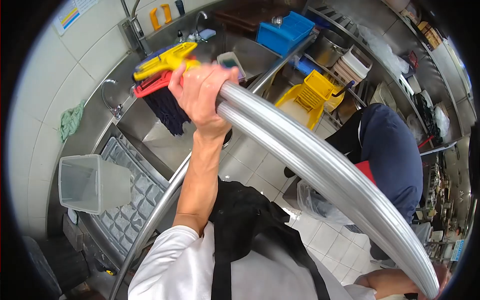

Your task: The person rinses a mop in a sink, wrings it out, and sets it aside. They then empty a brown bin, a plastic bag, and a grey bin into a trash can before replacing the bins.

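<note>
Two mops with silver ribbed metal handles [320,160] run from the upper middle to the lower right. My left hand [202,95] is closed round both handles just below the heads. One head has a yellow clamp [170,59], the other a red clamp [152,85]. Dark blue mop strands [167,110] hang over the steel sink basin [150,125]. At the lower right edge, my right hand [441,277] grips the far end of the handles; the poles and the dark rim of the view hide most of its fingers.
A clear plastic tub [82,182] rests on a ridged tray [132,210] left of the basin. A yellow mop bucket [314,92] stands on the tiled floor near shelves. Another person in dark blue clothing [392,160] is close on the right. A blue bin [285,32] sits at the back.
</note>
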